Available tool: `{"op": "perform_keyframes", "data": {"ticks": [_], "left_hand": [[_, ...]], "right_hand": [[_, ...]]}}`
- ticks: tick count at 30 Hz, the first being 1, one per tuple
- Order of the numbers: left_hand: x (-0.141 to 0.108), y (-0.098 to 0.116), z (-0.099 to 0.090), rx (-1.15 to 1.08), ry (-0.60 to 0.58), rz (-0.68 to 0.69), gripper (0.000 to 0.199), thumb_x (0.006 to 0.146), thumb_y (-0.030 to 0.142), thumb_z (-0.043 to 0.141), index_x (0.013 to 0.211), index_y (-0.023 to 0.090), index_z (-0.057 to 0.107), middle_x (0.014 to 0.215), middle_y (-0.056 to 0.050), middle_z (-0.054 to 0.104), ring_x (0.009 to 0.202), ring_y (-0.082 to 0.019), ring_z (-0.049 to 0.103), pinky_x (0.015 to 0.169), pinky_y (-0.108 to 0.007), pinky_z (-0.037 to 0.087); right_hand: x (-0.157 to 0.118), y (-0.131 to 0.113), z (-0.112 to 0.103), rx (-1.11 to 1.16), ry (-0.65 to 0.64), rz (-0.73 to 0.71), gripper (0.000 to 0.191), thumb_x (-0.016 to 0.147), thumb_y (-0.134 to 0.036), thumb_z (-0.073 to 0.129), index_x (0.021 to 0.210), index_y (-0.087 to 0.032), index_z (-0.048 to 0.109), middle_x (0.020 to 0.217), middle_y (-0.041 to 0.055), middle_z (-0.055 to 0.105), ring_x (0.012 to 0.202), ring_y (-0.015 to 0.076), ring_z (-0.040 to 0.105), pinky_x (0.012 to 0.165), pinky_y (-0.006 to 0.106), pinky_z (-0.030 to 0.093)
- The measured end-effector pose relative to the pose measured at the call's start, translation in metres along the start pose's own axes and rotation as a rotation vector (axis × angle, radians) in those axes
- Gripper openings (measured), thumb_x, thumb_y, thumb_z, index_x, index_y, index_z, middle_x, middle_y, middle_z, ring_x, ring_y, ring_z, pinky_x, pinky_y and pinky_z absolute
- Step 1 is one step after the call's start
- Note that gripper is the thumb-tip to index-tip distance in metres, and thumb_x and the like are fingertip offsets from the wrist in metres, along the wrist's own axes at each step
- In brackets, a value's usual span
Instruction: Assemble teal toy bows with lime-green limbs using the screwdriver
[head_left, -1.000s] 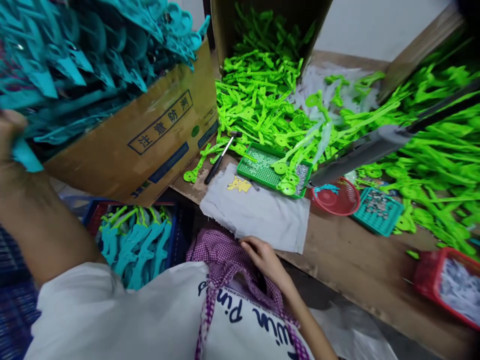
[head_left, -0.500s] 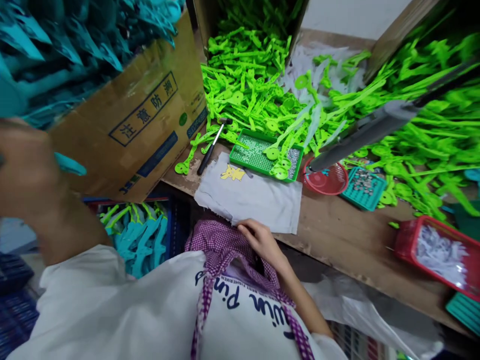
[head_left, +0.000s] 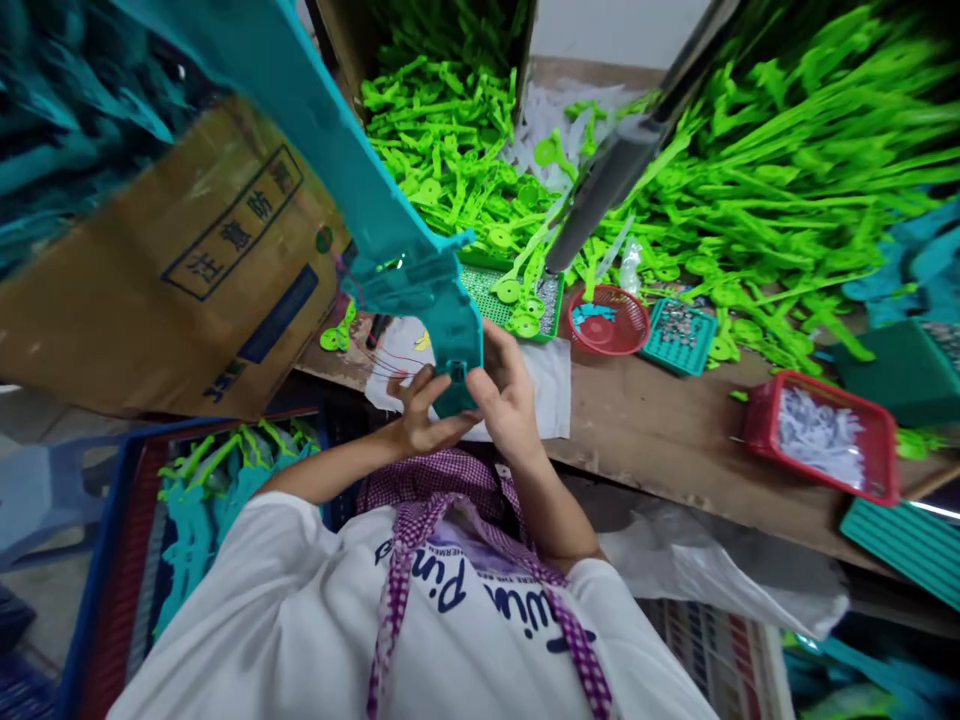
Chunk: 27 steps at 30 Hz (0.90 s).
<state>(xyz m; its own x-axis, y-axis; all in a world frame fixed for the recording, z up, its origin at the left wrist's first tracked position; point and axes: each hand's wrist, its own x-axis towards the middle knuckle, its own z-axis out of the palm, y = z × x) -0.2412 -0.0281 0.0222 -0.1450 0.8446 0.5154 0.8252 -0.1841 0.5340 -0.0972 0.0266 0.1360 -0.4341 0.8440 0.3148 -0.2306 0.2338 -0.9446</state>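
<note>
A long teal plastic housing [head_left: 382,200] is held up in front of me, slanting from the upper left down to my hands. Thin reddish wires trail from its left side. My left hand [head_left: 427,415] grips the lower left of its handle-like end, fingers bent around a small square recess. On the opposite edge, my right hand [head_left: 514,400] pinches the same end between thumb and fingers. Beneath both hands lies a white cloth [head_left: 551,385] at the table's edge; the housing hides part of it.
Lime green plastic parts [head_left: 787,180] heap across the table's back. A grey cylindrical tool [head_left: 611,185] hangs over a green basket [head_left: 559,315]. Rightward stand a red basket [head_left: 619,345], a teal tray [head_left: 679,360] with metal pieces and a red bin [head_left: 761,415]. A cardboard box [head_left: 150,340] stands left.
My left hand has come from the far left to the middle, bringing the teal housing. My right hand has lifted from the cloth's edge and taken hold of it too. The view has shifted.
</note>
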Motion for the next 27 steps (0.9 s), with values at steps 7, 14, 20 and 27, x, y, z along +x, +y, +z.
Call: {"op": "perform_keyframes", "data": {"ticks": [7,14,20,27], "left_hand": [[-0.039,0.013,0.007,-0.003,-0.03,0.548,0.046,0.076,0.041,0.075,0.12,0.034,0.063,0.13,-0.008,0.058,0.129,-0.028,0.053,0.117,-0.051,0.028],[0.041,0.04,-0.031,-0.13,-0.04,0.202,0.019,0.093,0.028,0.059,0.11,0.022,0.064,0.104,-0.006,0.071,0.101,-0.021,0.068,0.094,-0.036,0.049],[0.09,0.065,0.016,-0.322,-0.776,-0.18,0.033,0.088,0.052,0.065,0.098,0.02,0.064,0.091,-0.005,0.072,0.087,-0.024,0.069,0.08,-0.036,0.054],[0.026,0.054,0.06,-0.79,-0.737,-0.461,0.067,0.073,0.052,0.076,0.122,0.019,0.043,0.116,-0.011,0.066,0.104,-0.025,0.066,0.091,-0.042,0.057]], "right_hand": [[-0.027,0.048,-0.057,-0.14,0.216,0.243,0.043,0.082,-0.063,0.066,0.095,-0.023,0.075,0.087,0.0019,0.075,0.081,0.0187,0.066,0.076,0.032,0.055],[-0.037,0.065,-0.119,-0.206,0.316,0.415,0.049,0.077,-0.069,0.067,0.075,-0.02,0.069,0.071,-0.0004,0.063,0.07,0.0156,0.056,0.068,0.029,0.046],[-0.035,0.081,-0.084,0.057,0.473,0.457,0.05,0.073,-0.071,0.069,0.08,-0.022,0.07,0.077,0.0,0.065,0.079,0.0169,0.059,0.075,0.029,0.049],[-0.06,0.079,-0.087,-0.335,0.332,0.343,0.059,0.091,-0.071,0.046,0.076,-0.02,0.071,0.084,0.0048,0.067,0.084,0.018,0.062,0.083,0.033,0.052]]}}
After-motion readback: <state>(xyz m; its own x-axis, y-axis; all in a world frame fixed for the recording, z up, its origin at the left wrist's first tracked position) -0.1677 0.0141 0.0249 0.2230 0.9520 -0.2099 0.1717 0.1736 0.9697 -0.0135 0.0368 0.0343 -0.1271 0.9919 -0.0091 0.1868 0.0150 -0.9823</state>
